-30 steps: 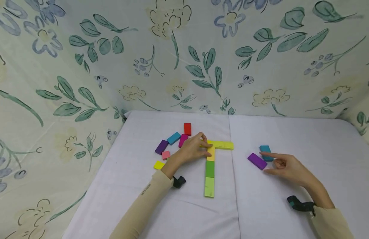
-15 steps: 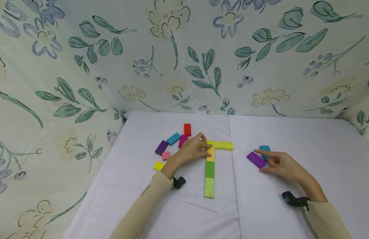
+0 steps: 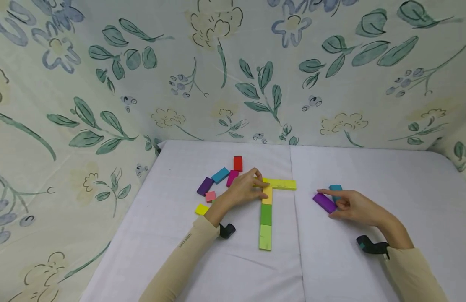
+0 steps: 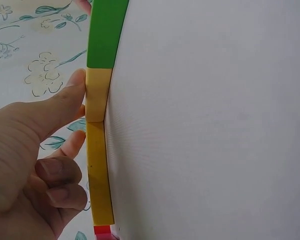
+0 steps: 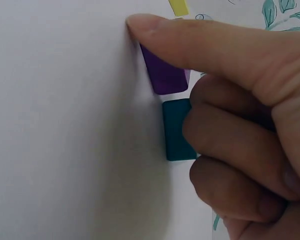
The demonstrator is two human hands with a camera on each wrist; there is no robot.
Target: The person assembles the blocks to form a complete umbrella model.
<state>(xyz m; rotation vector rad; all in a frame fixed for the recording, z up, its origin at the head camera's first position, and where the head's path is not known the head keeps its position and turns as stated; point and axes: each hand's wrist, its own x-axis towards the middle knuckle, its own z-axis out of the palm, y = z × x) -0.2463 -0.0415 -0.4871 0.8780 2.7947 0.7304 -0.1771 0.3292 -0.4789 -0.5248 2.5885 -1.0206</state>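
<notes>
My left hand rests its thumb and index fingertips on the light orange block, which joins a yellow block and a green block. A light green block ends this T-shaped row nearest me. On the right, my right hand holds a purple block between index finger and thumb, its other fingers curled. The right thumb hides part of that block in the right wrist view, where the index fingertip is out of sight. A blue block lies close behind, partly covered by the hand.
Left of the row lie loose blocks: red, magenta, blue, dark purple, pink and yellow. A white cloth covers the table, with a floral curtain behind.
My right hand has moved left and slightly away from me, its index finger going from the blue block to the purple block's far side. The purple block has shifted slightly. My left hand stays put.
</notes>
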